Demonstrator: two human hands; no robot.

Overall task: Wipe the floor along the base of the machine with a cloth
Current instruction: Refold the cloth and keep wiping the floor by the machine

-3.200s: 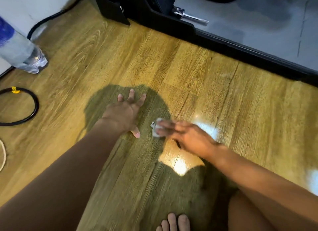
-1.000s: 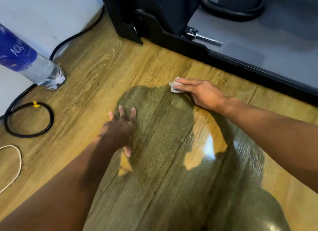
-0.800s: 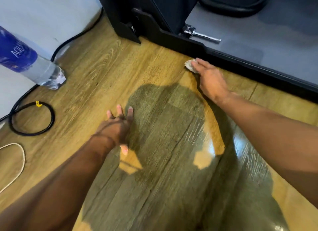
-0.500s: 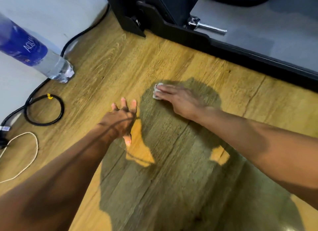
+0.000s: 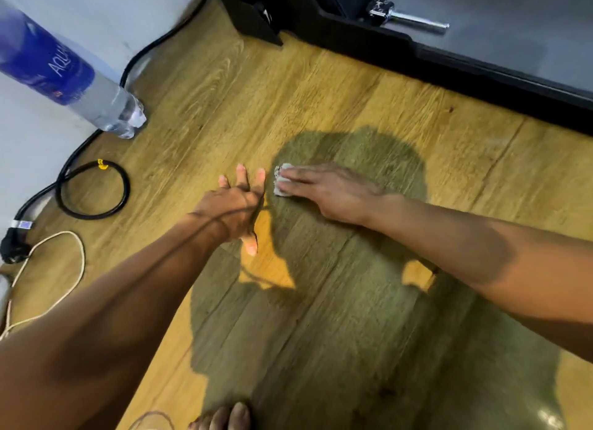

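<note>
Cloth (image 5: 279,180) sits pressed to the floor (image 5: 385,102) under the right hand's (image 5: 333,194) straight fingers; I see the left hand (image 5: 231,208) flat, fingers spread, at its nine o'clock, machine (image 5: 353,35) at one.

The floor (image 5: 369,89) was glossy wood-look planking, yellow-brown, darkened in the middle by a person's shadow. The black machine base (image 5: 353,35) stood along its far edge. A clear water bottle (image 5: 80,86) with a blue label stood at the left by the wall. Near it a black cable (image 5: 93,190) lay in a loop bound with a yellow tie (image 5: 102,164), and a white cord (image 5: 82,259) curled beside a black plug (image 5: 11,246). The left grip (image 5: 231,208) lay flat on the boards, fingers spread. Just beside it a small pale cloth (image 5: 280,179) lay under the straight fingers of the right grip (image 5: 333,192), well apart from the base. Bare toes (image 5: 224,418) rested at the near edge.
</note>
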